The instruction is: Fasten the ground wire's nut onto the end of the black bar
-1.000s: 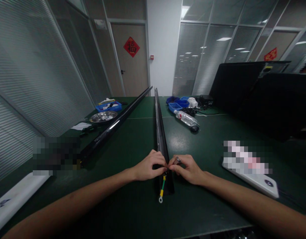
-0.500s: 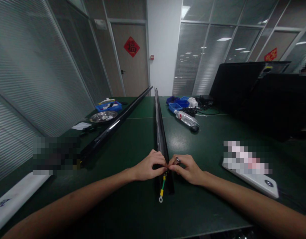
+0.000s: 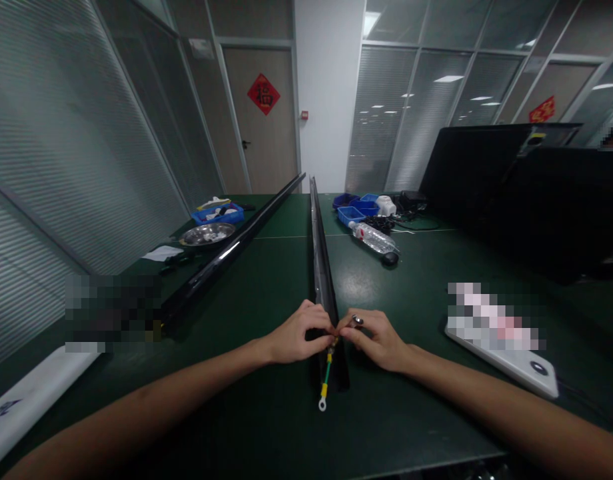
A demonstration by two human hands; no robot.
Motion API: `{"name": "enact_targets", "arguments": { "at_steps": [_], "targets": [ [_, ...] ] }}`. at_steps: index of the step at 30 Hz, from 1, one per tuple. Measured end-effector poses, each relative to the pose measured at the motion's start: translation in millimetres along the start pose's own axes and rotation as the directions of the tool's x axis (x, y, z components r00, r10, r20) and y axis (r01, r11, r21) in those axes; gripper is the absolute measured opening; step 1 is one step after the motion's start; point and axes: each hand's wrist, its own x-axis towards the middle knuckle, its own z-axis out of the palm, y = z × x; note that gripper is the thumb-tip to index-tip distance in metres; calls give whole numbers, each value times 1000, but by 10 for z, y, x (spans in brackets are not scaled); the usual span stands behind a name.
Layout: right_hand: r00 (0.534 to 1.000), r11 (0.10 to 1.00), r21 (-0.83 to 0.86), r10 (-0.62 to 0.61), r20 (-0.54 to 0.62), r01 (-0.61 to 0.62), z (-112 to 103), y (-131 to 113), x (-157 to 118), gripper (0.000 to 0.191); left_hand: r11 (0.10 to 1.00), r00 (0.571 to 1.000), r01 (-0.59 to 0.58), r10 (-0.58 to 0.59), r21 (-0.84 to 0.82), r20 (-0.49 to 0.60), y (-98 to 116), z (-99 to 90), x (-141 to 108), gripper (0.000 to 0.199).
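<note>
over the middle rail (image 3: 322, 277), the left hand (image 3: 302, 333) and right hand (image 3: 379, 339) meet, both pinched narrow on the wire (image 3: 328, 368), its lug (image 3: 323, 399) toward the person.

Glass partitions (image 3: 386, 120) with blinds and dark monitors (image 3: 479, 167) on the table (image 3: 386, 427) mark an office.

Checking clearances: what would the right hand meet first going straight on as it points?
Probably the left hand, nearly touching the right hand, though the green wire may intervene; depth is unclear.
</note>
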Motion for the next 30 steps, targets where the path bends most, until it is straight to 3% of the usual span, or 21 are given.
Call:
{"name": "enact_targets", "arguments": {
  "at_steps": [13,21,30],
  "targets": [
    [999,999,14,30,16,-31,11,37,-23,30,1000,1000,3,-3,-4,-14,-15,25,-4,20],
    [1000,1000,-8,-12,-19,12,26,41,-26,27,1000,1000,-19,19,-16,4,-16,8,-4,22],
    [999,999,24,36,26,-37,9,25,-8,28,1000,999,-20,20,-7,-25,-4,22,-5,20]
  ]
}}
